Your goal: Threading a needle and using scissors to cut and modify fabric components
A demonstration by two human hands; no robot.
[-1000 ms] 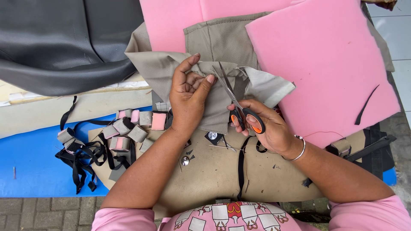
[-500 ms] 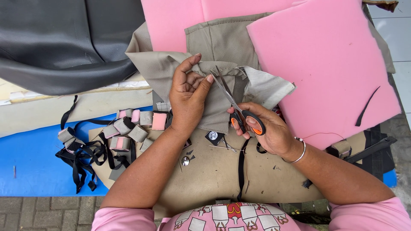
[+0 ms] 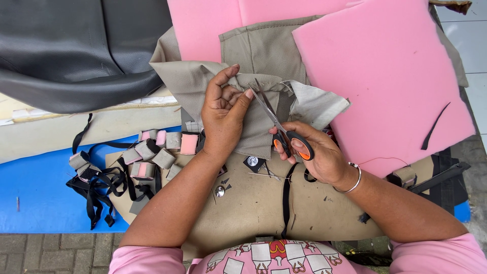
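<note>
Down on the table, the left hand (image 3: 223, 114) pinches a fold of coarse beige fabric (image 3: 198, 83). Beside it, the right hand (image 3: 312, 152) grips orange-handled scissors (image 3: 281, 127), whose slim steel blades are slightly parted, slanting up and left toward the pinched edge, near smooth pink foam (image 3: 395, 81).
</note>
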